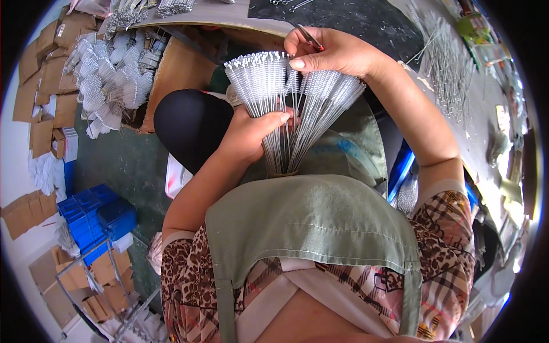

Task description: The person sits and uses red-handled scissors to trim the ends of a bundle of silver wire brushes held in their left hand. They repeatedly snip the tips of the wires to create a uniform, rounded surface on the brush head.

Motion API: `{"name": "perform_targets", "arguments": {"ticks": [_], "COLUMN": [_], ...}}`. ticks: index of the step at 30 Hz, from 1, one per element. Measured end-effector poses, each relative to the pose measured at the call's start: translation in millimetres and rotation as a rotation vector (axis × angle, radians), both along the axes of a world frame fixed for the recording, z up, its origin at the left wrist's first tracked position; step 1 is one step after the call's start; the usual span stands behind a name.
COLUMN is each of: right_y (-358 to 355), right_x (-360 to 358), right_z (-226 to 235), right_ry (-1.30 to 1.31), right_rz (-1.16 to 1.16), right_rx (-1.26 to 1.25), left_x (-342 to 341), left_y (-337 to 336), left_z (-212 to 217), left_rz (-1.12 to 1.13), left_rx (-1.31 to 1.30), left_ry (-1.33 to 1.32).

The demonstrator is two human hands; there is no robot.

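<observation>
Two hands work here: the left hand (249, 134) and the right hand (331, 54). They hold one fanned bundle of wire brushes (289, 97), too many to count. One pair of scissors (309, 37) shows. Several blue crates (91, 214) stand stacked; their number is unclear.

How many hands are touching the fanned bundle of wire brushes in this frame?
2. The left hand grips the wire stems at the middle of the brush bundle; the right hand is at the bristle tips on top, also pinching a small metal tool. No other hands are visible.
</observation>
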State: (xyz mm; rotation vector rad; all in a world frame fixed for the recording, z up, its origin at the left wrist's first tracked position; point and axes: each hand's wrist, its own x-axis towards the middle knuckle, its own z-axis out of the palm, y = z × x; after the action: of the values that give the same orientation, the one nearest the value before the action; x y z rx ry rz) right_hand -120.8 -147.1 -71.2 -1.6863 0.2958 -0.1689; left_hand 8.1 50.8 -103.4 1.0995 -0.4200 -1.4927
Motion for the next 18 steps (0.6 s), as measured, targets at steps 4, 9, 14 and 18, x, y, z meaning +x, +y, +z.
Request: {"name": "perform_targets", "arguments": {"ticks": [4, 9, 14, 18], "right_y": [-4, -10, -14, -1], "right_x": [-6, 1, 16, 11], "right_z": [-7, 12, 38, -3], "right_ry": [-0.024, 0.097, 0.111, -0.016], "right_rz": [0.019, -0.065, -0.088, -0.08], "right_rx": [-0.008, -0.254, 0.127, -0.21], "left_x": [-3, -4, -7, -2], "left_y": [-1, -7, -10, -4], "left_z": [2, 3, 1, -1], "left_rz": [-0.022, -0.115, -0.136, -0.1], "left_rx": [-0.011, 0.008, -0.039, 0.067], "left_ry": [-0.015, -0.045, -0.051, 0.022]}}
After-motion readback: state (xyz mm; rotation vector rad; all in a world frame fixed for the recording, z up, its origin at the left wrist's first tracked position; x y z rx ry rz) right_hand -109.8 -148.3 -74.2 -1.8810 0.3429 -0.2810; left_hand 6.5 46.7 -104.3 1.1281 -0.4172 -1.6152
